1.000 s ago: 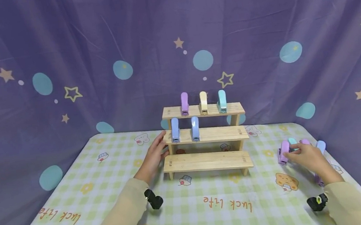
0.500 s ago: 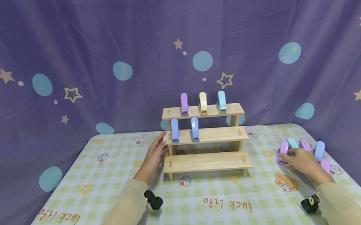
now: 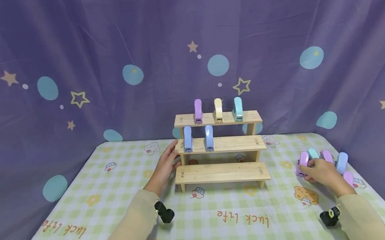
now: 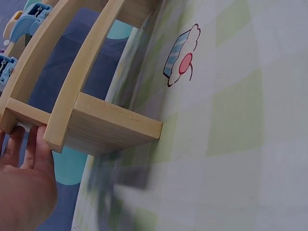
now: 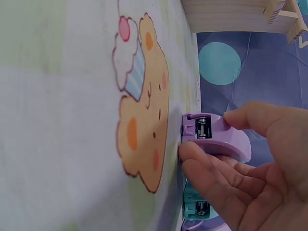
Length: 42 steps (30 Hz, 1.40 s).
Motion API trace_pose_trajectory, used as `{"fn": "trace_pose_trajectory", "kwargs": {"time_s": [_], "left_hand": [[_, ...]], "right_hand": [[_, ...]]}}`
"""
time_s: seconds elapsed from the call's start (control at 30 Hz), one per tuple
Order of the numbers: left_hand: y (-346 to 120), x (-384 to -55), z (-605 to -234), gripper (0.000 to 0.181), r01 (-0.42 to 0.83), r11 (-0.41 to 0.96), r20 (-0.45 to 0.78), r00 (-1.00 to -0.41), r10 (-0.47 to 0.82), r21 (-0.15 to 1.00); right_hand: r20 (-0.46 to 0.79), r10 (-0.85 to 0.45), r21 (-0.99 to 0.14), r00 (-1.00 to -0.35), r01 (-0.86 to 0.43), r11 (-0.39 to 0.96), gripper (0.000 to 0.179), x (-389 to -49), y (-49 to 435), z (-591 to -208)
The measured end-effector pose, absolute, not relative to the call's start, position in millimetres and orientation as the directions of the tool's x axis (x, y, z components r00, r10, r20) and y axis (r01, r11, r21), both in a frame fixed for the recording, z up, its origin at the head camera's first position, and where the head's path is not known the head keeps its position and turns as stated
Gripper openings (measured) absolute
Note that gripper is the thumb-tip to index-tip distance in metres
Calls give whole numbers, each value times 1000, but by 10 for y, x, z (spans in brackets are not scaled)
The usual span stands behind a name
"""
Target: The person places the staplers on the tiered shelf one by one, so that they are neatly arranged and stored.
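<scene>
My right hand [image 3: 321, 172] pinches a purple mini stapler [image 3: 303, 163] at the left of a group on the cloth. In the right wrist view, the thumb lies on one side of this purple stapler [image 5: 224, 134] and the fingers on the other. My left hand [image 3: 164, 168] holds the left end of the middle board of a three-step wooden stand [image 3: 234, 143]; its fingertips curl at the board's end in the left wrist view. Two blue staplers [image 3: 209, 138] stand on the middle step. The top step bears a purple [image 3: 198, 111], a cream [image 3: 218, 110] and a teal stapler [image 3: 237, 109].
Beside my right hand sit a teal stapler [image 3: 313, 153], another purple one [image 3: 326, 156], a blue one [image 3: 342, 162] and a pink-purple one [image 3: 348, 177]. The stand's lowest step [image 3: 220, 172] faces me. A purple curtain [image 3: 171, 59] rises behind the checked tablecloth [image 3: 129, 218].
My right hand has shifted slightly left and down beside the leftmost purple stapler, its fingers now lower around it. My left hand has stayed at the stand.
</scene>
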<state>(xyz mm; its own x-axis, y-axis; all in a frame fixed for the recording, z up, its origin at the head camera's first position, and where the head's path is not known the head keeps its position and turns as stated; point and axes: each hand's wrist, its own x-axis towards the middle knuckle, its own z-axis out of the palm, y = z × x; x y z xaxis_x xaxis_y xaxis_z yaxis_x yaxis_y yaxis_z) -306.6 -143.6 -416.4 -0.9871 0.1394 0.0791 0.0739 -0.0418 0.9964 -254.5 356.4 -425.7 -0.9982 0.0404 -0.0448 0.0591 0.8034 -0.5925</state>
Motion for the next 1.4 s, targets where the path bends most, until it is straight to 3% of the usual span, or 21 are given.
{"fn": "trace_pose_trajectory", "kwargs": {"time_s": [0.47,1.1,1.4], "left_hand": [[-1442,-3093,-4172,53,73,-52,79,-986,143,996],[-1450,-3085,-4180,52,84,-53,91,-986,143,995],[-1451,-3077,-4164,51,73,-47,79,-986,146,996]], "right_hand": [[23,0,-517,-1000,-12,856,32,-2536,3496,-4206],[346,-7,-503,-938,-192,843,35,-2420,3159,-3617],[342,-69,-533,-937,-254,807,37,-2454,2761,-3381]]}}
